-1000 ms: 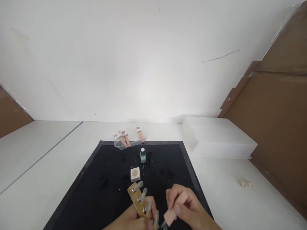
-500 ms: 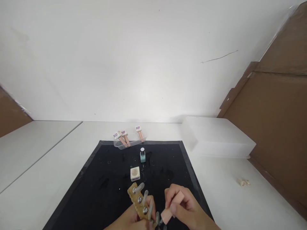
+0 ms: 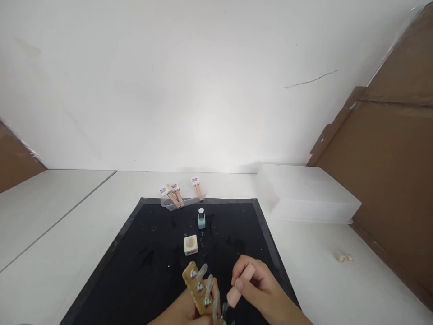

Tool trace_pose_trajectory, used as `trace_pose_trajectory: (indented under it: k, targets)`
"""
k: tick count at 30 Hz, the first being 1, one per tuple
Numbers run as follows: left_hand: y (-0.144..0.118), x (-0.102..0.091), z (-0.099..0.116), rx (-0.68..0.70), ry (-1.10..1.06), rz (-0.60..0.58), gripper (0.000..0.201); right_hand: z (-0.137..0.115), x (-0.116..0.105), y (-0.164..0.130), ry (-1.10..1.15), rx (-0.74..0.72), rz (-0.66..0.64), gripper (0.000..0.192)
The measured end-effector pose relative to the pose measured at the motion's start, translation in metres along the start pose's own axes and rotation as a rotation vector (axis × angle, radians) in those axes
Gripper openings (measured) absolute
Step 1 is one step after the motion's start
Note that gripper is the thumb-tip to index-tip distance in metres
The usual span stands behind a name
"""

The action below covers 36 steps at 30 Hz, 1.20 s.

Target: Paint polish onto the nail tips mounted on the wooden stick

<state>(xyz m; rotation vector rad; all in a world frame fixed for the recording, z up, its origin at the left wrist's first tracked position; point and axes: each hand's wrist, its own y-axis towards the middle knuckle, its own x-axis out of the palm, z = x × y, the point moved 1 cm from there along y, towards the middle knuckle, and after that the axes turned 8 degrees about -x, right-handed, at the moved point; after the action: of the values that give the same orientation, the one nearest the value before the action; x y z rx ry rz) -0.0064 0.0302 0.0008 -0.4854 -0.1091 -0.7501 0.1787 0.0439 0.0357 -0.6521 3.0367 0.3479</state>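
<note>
A tan, cork-like holder strip [image 3: 196, 289] fitted with metal pegs and clear false nail tips is gripped by the left hand [image 3: 184, 312] at the near edge of the black rectangular mat [image 3: 149, 257], the fingers closed around its lower end. Just right of it, a pink nail-polish brush cap [image 3: 239, 285] is pinched between thumb and fingers of the right hand [image 3: 260, 293] — its lower end lies beside the nearest nail tips. Farther up the mat a small white square block [image 3: 191, 245] is seen, then a pale-green polish bottle [image 3: 201, 219]. At the mat's far edge lies a clear tray [image 3: 169, 204] of pink sticks — to its right, a white translucent plastic box [image 3: 306, 194].
</note>
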Motion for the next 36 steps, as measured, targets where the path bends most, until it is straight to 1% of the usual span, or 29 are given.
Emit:
trace_pose_trajectory:
  k: [2, 4, 6, 9, 10, 11, 14, 16, 18, 21, 23, 26, 28, 29, 31, 33, 34, 36]
  targets:
    - [0.001, 0.0, -0.002, 0.019, -0.021, -0.003, 0.015, -0.001, -0.001, 0.002, -0.009, 0.018, 0.077, 0.034]
    - [0.002, 0.0, -0.004, 0.029, -0.022, 0.013, 0.016, 0.0, -0.003, 0.001, 0.02, 0.037, 0.101, 0.035]
    - [0.003, 0.0, -0.003, 0.033, -0.001, 0.038, 0.016, 0.002, -0.005, -0.001, 0.025, 0.021, 0.045, 0.038]
    - [0.002, 0.001, -0.001, 0.047, 0.037, 0.073, 0.016, 0.003, -0.003, -0.005, -0.12, -0.03, -0.067, 0.034]
    - [0.002, 0.001, 0.0, 0.057, 0.051, 0.078, 0.017, 0.002, -0.002, -0.005, -0.157, -0.016, -0.066, 0.03]
    - [0.001, 0.002, 0.002, 0.07, 0.065, 0.083, 0.018, 0.001, -0.001, -0.004, -0.146, -0.003, -0.06, 0.029]
    - [0.001, 0.005, 0.006, 0.099, 0.101, 0.093, 0.021, -0.001, 0.0, 0.0, -0.072, 0.011, 0.021, 0.032]
    - [0.001, 0.006, 0.009, 0.095, 0.126, 0.111, 0.022, -0.001, -0.001, 0.001, -0.027, 0.017, 0.059, 0.032]
    - [0.001, 0.007, 0.011, 0.073, 0.155, 0.114, 0.023, -0.002, -0.001, 0.0, -0.022, 0.011, 0.013, 0.031]
    - [0.0, 0.007, 0.011, 0.049, 0.192, 0.117, 0.025, -0.002, 0.0, -0.002, -0.127, 0.01, -0.093, 0.027]
    - [0.001, 0.005, 0.009, 0.039, 0.205, 0.128, 0.026, -0.002, 0.0, -0.001, -0.164, 0.013, -0.076, 0.029]
    - [0.003, 0.003, 0.004, 0.049, 0.135, 0.108, 0.026, 0.001, -0.003, 0.001, -0.121, -0.018, 0.079, 0.037]
    - [0.004, 0.002, 0.002, 0.041, 0.057, 0.064, 0.022, 0.004, -0.006, 0.001, -0.063, -0.02, 0.138, 0.037]
    - [0.004, 0.002, 0.001, 0.034, 0.017, 0.034, 0.02, 0.006, -0.007, 0.0, -0.017, -0.016, 0.125, 0.036]
    - [0.004, 0.001, -0.001, 0.015, -0.057, -0.024, 0.02, 0.007, -0.007, -0.003, 0.085, -0.013, 0.039, 0.038]
    - [0.005, 0.0, -0.002, 0.004, -0.132, -0.044, 0.022, 0.005, -0.006, -0.005, 0.136, -0.017, -0.046, 0.041]
    - [0.005, 0.0, -0.003, -0.001, -0.167, -0.041, 0.023, 0.004, -0.005, -0.006, 0.128, -0.015, -0.067, 0.04]
    - [0.006, -0.001, -0.003, -0.008, -0.233, -0.041, 0.023, 0.002, -0.004, -0.004, 0.076, -0.01, -0.036, 0.036]
